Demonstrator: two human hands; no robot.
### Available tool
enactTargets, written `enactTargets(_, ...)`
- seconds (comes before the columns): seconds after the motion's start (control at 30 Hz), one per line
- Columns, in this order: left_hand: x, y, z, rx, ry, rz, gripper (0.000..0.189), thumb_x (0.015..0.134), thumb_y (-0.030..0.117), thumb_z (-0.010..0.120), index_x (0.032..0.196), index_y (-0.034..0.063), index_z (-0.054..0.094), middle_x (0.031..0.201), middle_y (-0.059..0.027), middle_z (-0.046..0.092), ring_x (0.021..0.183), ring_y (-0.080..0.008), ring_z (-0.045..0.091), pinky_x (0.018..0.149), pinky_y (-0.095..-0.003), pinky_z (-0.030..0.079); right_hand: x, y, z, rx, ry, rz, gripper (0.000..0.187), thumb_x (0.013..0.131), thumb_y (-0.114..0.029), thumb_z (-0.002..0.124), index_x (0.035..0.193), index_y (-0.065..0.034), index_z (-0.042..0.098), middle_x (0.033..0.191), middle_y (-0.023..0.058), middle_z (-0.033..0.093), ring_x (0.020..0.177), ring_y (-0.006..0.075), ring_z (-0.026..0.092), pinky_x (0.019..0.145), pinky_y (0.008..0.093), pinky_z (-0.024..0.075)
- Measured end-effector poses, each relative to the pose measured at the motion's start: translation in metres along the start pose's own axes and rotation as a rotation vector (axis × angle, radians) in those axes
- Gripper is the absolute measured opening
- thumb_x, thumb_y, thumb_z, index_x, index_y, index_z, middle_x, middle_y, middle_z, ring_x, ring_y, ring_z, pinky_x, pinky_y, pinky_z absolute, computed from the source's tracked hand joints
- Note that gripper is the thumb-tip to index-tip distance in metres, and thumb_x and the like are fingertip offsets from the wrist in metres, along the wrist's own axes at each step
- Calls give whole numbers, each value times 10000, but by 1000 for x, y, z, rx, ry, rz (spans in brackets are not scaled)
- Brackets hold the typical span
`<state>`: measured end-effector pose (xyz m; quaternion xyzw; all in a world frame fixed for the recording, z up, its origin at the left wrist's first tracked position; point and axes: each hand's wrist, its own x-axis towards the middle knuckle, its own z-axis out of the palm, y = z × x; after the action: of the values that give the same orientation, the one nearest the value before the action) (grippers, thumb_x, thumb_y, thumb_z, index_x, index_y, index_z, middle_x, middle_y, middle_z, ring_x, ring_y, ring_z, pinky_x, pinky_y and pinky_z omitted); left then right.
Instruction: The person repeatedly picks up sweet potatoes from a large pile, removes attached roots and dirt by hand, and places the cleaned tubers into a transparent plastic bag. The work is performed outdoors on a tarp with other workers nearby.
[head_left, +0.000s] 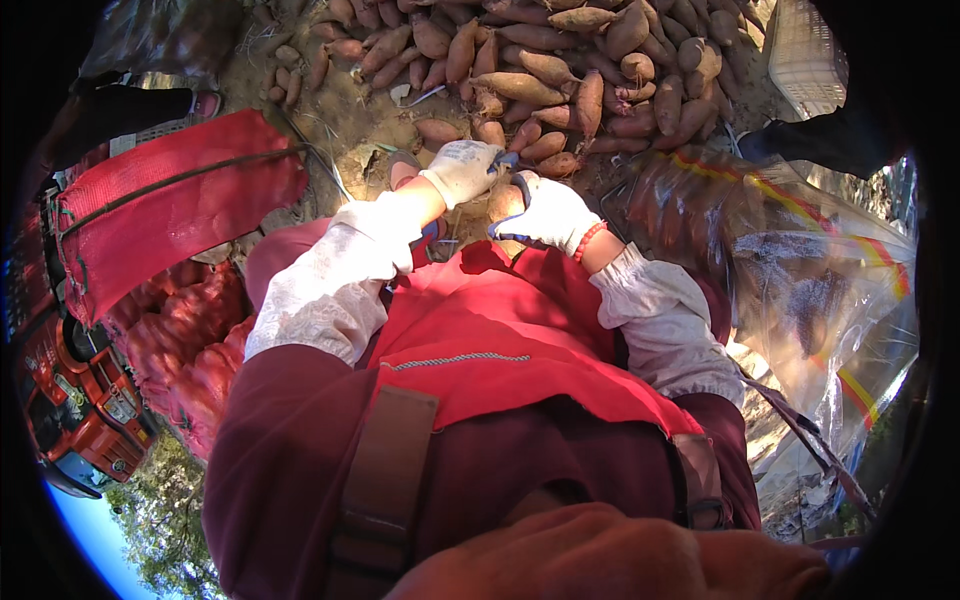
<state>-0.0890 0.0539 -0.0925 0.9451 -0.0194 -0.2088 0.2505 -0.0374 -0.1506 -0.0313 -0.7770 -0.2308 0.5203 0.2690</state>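
Note:
Both my hands wear white work gloves with blue palms, close together just above the red apron (480, 315). My right hand (555, 210) is curled around a sweet potato (505, 201), thumb below it. My left hand (466, 171) is at the upper left of that sweet potato, its fingers bent by the near edge of a heap of sweet potatoes (525, 86); whether they grip anything is hidden. A loose sweet potato (438, 130) lies on the soil just beyond my left hand.
Red mesh sacks (180, 337) and a red mesh sheet (180, 202) lie at the left, near a red vehicle (90, 397). Transparent plastic bags (810, 262) stand at the right. A plastic crate (806, 60) is at the upper right. Other people's legs (142, 105) show at both sides.

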Motion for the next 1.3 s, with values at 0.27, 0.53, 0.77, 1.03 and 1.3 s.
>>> enactTargets(0.27,85,-84,51,350,-60,-92,720,824,349,728,1462,129,475,1385,-146,555,1282,-358,527,1067,-558,397,6,0,-38,1273,-42,-237,696,858,-209,801,1445,-72,453,1204,37,613,1111,132,604,926,298,524)
enactTargets(0.53,196,-60,45,325,-49,-84,715,800,419,775,1412,159,513,1347,-149,574,1257,-355,548,1024,-508,448,27,14,9,2213,-590,-65,565,1038,-476,500,1279,30,569,1135,186,692,997,319,694,913,465,558)
enactTargets(0.77,135,-110,10,-523,-226,-200,573,941,515,650,1204,8,601,934,-39,666,821,-131,563,758,-299,468,53,47,41,1376,-28,-406,443,986,-229,565,1364,-1,526,1191,165,657,1081,280,653,967,380,521)
enactTargets(1.03,51,-42,-45,-2008,-246,-93,484,1073,361,495,1418,23,497,1328,-125,622,1218,-256,596,1064,-393,477,50,49,27,1529,-79,-426,272,949,-230,639,1153,-51,627,1044,118,677,957,250,668,849,382,533)
enactTargets(1.3,-1,32,-122,-2059,-198,94,517,1057,406,512,1352,-18,522,1194,-169,666,1082,-279,662,964,-431,547,13,38,16,2046,-646,-212,390,1020,-355,572,1255,-47,614,1066,155,726,853,301,730,750,447,608)
